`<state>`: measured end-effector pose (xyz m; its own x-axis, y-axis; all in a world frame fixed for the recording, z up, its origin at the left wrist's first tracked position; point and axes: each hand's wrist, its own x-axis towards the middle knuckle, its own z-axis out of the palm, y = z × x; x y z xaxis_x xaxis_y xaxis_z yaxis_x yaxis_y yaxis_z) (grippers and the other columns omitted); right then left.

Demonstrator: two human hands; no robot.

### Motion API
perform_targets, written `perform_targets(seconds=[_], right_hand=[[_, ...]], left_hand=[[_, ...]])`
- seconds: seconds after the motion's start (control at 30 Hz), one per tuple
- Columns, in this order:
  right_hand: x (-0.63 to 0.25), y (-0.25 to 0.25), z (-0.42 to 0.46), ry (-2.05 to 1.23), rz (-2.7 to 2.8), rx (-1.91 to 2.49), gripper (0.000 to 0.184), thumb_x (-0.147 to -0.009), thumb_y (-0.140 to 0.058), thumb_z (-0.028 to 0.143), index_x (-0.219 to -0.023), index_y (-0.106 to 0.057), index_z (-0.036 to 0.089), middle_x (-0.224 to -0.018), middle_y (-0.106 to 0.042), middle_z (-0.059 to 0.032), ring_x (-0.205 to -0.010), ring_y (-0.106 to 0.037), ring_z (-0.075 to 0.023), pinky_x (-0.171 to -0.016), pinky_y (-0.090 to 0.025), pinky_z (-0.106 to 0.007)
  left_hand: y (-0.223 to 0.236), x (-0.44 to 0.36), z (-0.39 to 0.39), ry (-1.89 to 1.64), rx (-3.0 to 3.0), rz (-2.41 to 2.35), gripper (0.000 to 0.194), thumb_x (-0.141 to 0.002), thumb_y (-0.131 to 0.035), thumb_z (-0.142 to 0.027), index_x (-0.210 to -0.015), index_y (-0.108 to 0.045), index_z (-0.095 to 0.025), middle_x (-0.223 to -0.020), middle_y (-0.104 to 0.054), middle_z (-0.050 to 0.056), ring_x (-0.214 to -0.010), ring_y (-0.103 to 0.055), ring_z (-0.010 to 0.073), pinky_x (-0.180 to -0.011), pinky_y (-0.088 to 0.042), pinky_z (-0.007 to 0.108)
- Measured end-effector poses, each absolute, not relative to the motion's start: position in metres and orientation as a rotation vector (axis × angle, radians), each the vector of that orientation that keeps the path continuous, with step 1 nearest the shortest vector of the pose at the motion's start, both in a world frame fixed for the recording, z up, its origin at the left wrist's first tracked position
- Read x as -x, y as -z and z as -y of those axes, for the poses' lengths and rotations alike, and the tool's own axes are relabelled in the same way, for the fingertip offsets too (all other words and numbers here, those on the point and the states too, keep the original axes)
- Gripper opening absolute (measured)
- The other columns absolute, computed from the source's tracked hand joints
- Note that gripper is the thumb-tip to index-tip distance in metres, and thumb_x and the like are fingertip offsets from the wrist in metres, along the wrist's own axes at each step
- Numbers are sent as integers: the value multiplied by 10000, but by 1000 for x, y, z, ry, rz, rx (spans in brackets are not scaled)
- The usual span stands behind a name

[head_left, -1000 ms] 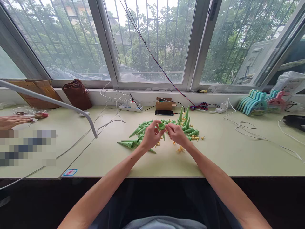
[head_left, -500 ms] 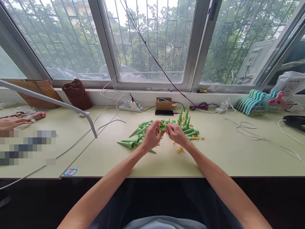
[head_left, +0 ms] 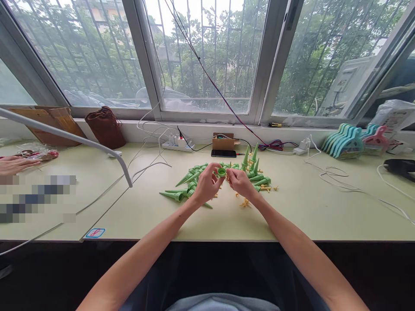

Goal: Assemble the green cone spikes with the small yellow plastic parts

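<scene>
My left hand (head_left: 208, 183) is closed round a green plastic watering spike (head_left: 221, 172), its round open end turned up toward me. At the right side of that rim my right hand (head_left: 240, 181) is pinched; whatever lies between its fingertips is hidden. Around both hands lie several more green spikes (head_left: 175, 196), tapered and hollow-ended. A few spikes (head_left: 254, 154) stand point up behind my right hand, with small yellow parts by them. Loose yellow plastic pieces (head_left: 245, 203) sit on the table just below my right hand.
A phone (head_left: 223, 153) and a small open cardboard box (head_left: 223, 141) are behind the spikes. A power strip (head_left: 178, 146) with cables stands back left. Teal hangers (head_left: 344, 141) lie far right. Another person's hand (head_left: 17, 165) is at the far left; a grey curved tube (head_left: 97, 147) crosses there.
Both hands stay almost where they were, holding the same green spike. The view has shifted slightly. At the far left, the other person's hand has moved a little to the left.
</scene>
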<state>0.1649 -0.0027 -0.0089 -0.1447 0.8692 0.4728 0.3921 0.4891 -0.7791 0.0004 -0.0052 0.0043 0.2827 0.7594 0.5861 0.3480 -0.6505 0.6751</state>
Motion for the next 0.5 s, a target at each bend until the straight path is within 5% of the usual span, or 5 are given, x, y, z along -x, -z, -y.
perform_targets(seconds=[0.33, 0.5], right_hand=[[-167, 4, 5, -396, 1742, 1131, 440, -971, -366, 481, -629, -387, 205, -545, -440, 22, -520, -385, -116, -545, -299, -264], [-166, 5, 8, -381, 1817, 1099, 418, -975, -361, 461, -646, -377, 203, -559, -405, 32, -528, -349, -109, -549, -285, -259]], left_hand=[[-16, -3, 8, -1105, -1462, -821, 355, -880, -506, -537, -980, -428, -205, -683, -566, -20, -451, -542, 97, -390, -410, 197], [-18, -3, 9, -1054, -1397, -837, 370, -855, -571, -532, -960, -440, -203, -641, -563, -25, -446, -548, 104, -404, -419, 208]])
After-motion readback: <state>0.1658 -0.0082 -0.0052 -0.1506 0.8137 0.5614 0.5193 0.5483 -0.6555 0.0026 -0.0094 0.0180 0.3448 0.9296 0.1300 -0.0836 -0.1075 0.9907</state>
